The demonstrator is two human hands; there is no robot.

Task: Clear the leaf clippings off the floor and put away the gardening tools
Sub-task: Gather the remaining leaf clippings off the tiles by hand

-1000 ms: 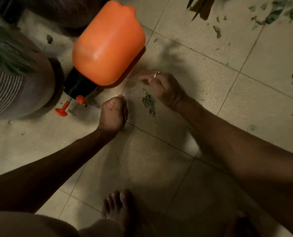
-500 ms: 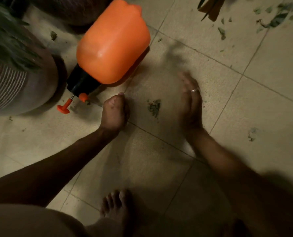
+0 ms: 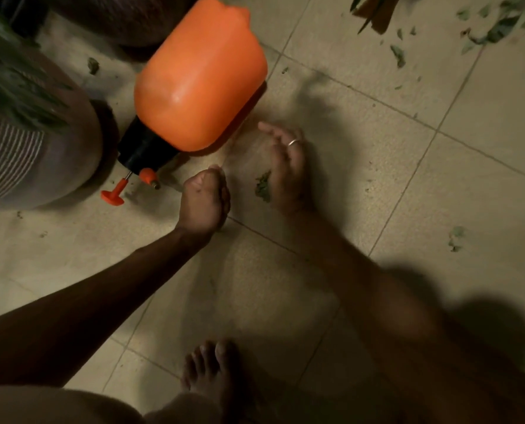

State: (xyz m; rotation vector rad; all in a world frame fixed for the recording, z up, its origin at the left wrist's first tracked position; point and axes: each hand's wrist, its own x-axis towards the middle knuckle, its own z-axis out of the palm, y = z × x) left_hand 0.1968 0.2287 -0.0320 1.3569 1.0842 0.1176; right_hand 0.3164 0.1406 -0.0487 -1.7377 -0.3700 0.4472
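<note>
Key relation: the clippings (image 3: 262,187) sit on the floor (image 3: 377,185) between your two grips, touching the heel of the right grip (image 3: 287,171) and just short of the left grip (image 3: 204,200). The right grip is spread and relaxed, holding nothing, with its fingers pointing away from you toward the sprayer (image 3: 200,78). It's the nearer one, and the pile is on its left side. The left grip is curled into a loose fist standing on edge on the floor, nothing visible inside it. The pile's long axis runs roughly along the right palm, front to back. My read: you're mid-gather, so the next move is a short sweep leftward into the left fist as a backstop, then a scoop. Watch the sprayer, which lies on its side just beyond both grips, close to the right fingertips. Far from done: more scraps (image 3: 497,24) lie well apart at far right, and the sprayer isn't put away.
</note>
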